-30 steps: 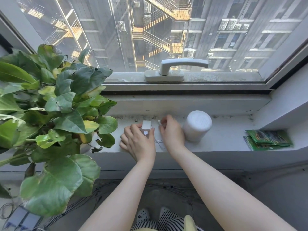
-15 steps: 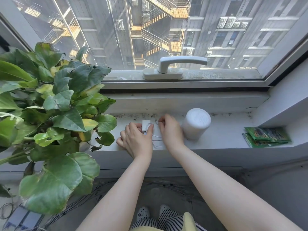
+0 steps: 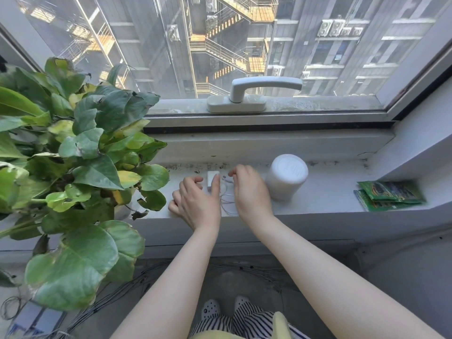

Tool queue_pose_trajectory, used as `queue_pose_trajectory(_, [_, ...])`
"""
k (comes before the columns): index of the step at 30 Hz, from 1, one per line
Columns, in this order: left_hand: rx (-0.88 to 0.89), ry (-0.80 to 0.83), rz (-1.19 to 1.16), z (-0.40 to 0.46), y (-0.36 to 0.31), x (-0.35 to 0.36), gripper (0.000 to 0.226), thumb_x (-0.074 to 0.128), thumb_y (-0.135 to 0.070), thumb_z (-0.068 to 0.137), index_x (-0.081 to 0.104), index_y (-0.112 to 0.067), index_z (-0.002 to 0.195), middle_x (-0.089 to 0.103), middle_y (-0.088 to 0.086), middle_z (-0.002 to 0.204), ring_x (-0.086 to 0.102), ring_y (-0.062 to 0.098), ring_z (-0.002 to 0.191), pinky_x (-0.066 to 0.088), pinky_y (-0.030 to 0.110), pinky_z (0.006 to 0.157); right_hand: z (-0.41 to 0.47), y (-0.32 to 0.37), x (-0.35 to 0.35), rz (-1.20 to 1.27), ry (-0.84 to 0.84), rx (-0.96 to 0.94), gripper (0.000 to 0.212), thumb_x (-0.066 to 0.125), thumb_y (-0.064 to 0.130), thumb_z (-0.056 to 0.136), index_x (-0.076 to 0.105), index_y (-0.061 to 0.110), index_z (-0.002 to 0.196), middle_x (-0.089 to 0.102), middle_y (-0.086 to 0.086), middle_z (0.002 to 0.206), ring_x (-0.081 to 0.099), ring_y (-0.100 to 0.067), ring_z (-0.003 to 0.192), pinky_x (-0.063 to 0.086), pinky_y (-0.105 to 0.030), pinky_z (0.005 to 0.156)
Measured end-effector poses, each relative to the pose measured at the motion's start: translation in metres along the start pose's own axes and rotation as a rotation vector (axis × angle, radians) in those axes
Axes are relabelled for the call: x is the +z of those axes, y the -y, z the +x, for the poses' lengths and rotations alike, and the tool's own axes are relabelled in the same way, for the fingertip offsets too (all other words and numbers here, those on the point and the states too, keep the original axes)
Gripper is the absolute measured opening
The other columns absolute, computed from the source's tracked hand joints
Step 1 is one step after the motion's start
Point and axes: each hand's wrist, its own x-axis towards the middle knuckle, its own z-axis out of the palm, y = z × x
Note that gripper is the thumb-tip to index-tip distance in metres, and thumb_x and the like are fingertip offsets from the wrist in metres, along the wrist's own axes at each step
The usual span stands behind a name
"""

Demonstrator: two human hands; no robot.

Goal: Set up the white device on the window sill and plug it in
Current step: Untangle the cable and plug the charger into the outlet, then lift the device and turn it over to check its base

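The white device (image 3: 286, 176), a plain upright cylinder, stands on the window sill (image 3: 325, 189) just to the outer side of the right hand (image 3: 250, 192), close to it but apart from it. Between the two hands lies the power gear: a small white adapter (image 3: 211, 178) sits under the fingertips of the left hand (image 3: 195, 204), whose thumb and index finger are closed on its sides, and a thin white cable (image 3: 227, 196) loops loosely on the sill in front of the right wrist. The right hand's fingertips are pinched together on the cable's plug end (image 3: 225, 177), held just beside the adapter and not yet seated, as far as can be told. The adapter looks light, hard and smooth, so it is likely to skate on the sill unless pinned by its flat sides, as the left hand does. The cable seems limp and springy; it is best held by the stiff connector body rather than the wire, since pulling on the wire could kink it. The cylinder probably has some weight and a smooth shell; a grasp around its middle would suit it. Beyond the left hand a leafy potted plant (image 3: 73, 152) crowds the sill.
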Motion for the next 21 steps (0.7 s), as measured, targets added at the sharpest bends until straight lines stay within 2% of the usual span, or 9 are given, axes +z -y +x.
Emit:
queue_pose_trajectory(3, [-0.013, -0.007, -0.034, 0.001, -0.001, -0.002, 0.047, 0.041, -0.064, 0.082, 0.055, -0.022, 0.099, 0.06, -0.007, 0.098, 0.05, 0.022, 0.105, 0.026, 0.036, 0.09, -0.006, 0.011, -0.003, -0.048, -0.028, -0.105, 0.02, 0.045, 0.012, 0.091, 0.061, 0.007, 0.101, 0.063, -0.011, 0.101, 0.058, -0.033, 0.09, 0.043, -0.038, 0.071])
queue_pose_trajectory(6, [-0.012, -0.032, -0.116, 0.003, -0.006, -0.007, 0.038, 0.043, -0.054, 0.088, 0.055, -0.02, 0.099, 0.061, -0.007, 0.103, 0.048, 0.023, 0.107, 0.022, 0.031, 0.087, -0.011, 0.023, -0.02, 0.041, -0.055, -0.168, 0.027, 0.039, 0.018, 0.094, 0.062, 0.008, 0.103, 0.062, -0.008, 0.103, 0.057, -0.027, 0.093, 0.048, -0.038, 0.076])
queue_pose_trajectory(9, [0.087, -0.007, -0.282, 0.006, -0.013, -0.019, 0.03, 0.046, -0.044, 0.091, 0.056, -0.017, 0.102, 0.06, -0.004, 0.103, 0.049, 0.022, 0.104, 0.028, 0.03, 0.086, -0.016, 0.024, -0.057, 0.187, -0.168, -0.242, 0.021, 0.045, 0.016, 0.095, 0.063, 0.008, 0.103, 0.061, -0.005, 0.102, 0.056, -0.019, 0.097, 0.044, -0.027, 0.087])
queue_pose_trajectory(11, [0.221, 0.102, -0.414, 0.009, -0.018, -0.03, 0.029, 0.051, -0.039, 0.09, 0.057, -0.016, 0.107, 0.057, -0.004, 0.103, 0.051, 0.018, 0.102, 0.038, 0.03, 0.09, -0.017, 0.011, -0.085, 0.236, -0.277, -0.253, 0.016, 0.053, 0.013, 0.093, 0.062, 0.007, 0.105, 0.059, -0.002, 0.103, 0.055, -0.018, 0.099, 0.042, -0.025, 0.091])
queue_pose_trajectory(14, [0.391, 0.345, -0.476, 0.012, -0.03, -0.041, 0.034, 0.06, -0.035, 0.087, 0.058, -0.017, 0.115, 0.056, -0.007, 0.108, 0.053, 0.009, 0.103, 0.04, 0.011, 0.089, -0.02, -0.027, -0.116, 0.256, -0.375, -0.136, 0.026, 0.062, 0.018, 0.089, 0.057, 0.008, 0.112, 0.054, 0.0, 0.109, 0.053, -0.018, 0.102, 0.043, -0.026, 0.09])
queue_pose_trajectory(16, [0.483, 0.461, -0.452, 0.011, -0.039, -0.041, 0.04, 0.065, -0.034, 0.083, 0.057, -0.019, 0.119, 0.057, -0.007, 0.11, 0.054, 0.006, 0.104, 0.04, 0.009, 0.089, -0.021, -0.055, -0.123, 0.272, -0.322, -0.011, 0.044, 0.066, 0.03, 0.084, 0.051, 0.013, 0.121, 0.052, 0.002, 0.118, 0.052, -0.016, 0.109, 0.041, -0.023, 0.094])
queue_pose_trajectory(18, [0.548, 0.546, -0.416, 0.007, -0.046, -0.037, 0.048, 0.07, -0.035, 0.079, 0.057, -0.019, 0.122, 0.059, -0.007, 0.115, 0.055, 0.006, 0.108, 0.041, 0.015, 0.094, -0.023, -0.077, -0.122, 0.335, -0.171, 0.092, 0.064, 0.068, 0.045, 0.076, 0.044, 0.02, 0.13, 0.052, 0.003, 0.129, 0.05, -0.011, 0.12, 0.039, -0.023, 0.099])
queue_pose_trajectory(21, [0.621, 0.642, -0.328, 0.001, -0.053, -0.027, 0.06, 0.074, -0.036, 0.074, 0.054, -0.019, 0.128, 0.059, -0.005, 0.123, 0.053, 0.008, 0.116, 0.04, 0.021, 0.101, -0.023, -0.1, -0.11, 0.409, 0.062, 0.167, 0.085, 0.075, 0.049, 0.066, 0.036, 0.028, 0.139, 0.048, 0.01, 0.137, 0.045, -0.005, 0.129, 0.038, -0.028, 0.105])
